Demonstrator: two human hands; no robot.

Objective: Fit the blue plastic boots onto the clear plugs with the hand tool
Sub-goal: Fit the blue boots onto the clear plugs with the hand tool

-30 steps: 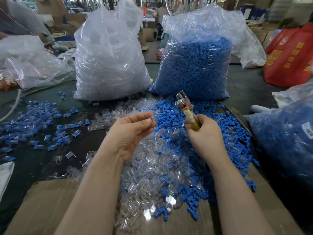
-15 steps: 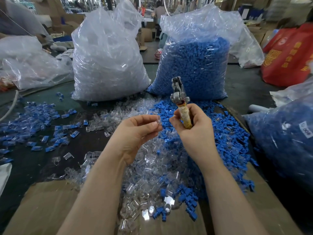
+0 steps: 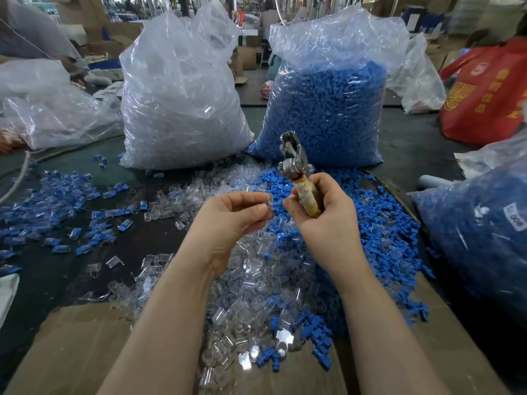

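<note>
My left hand [image 3: 231,215] pinches a clear plug [image 3: 268,201] between thumb and fingertips, above the heap. My right hand [image 3: 322,215] grips the hand tool [image 3: 299,178] by its tape-wrapped handle, metal jaws pointing up and away. The fingertips of both hands nearly meet at the plug. Under the hands lies a pile of loose clear plugs [image 3: 256,295]. Loose blue boots [image 3: 385,238] spread to the right of it. Whether a boot is in the right fingers is hidden.
A big bag of clear plugs [image 3: 179,104] and a big bag of blue boots [image 3: 328,109] stand at the back. Fitted blue-and-clear pieces [image 3: 57,212] lie at the left. Another blue-filled bag [image 3: 479,232] sits at the right, cardboard [image 3: 71,352] in front.
My right hand has swung the tool upright and moved left toward my left hand. My left hand has risen a little with the clear plug.
</note>
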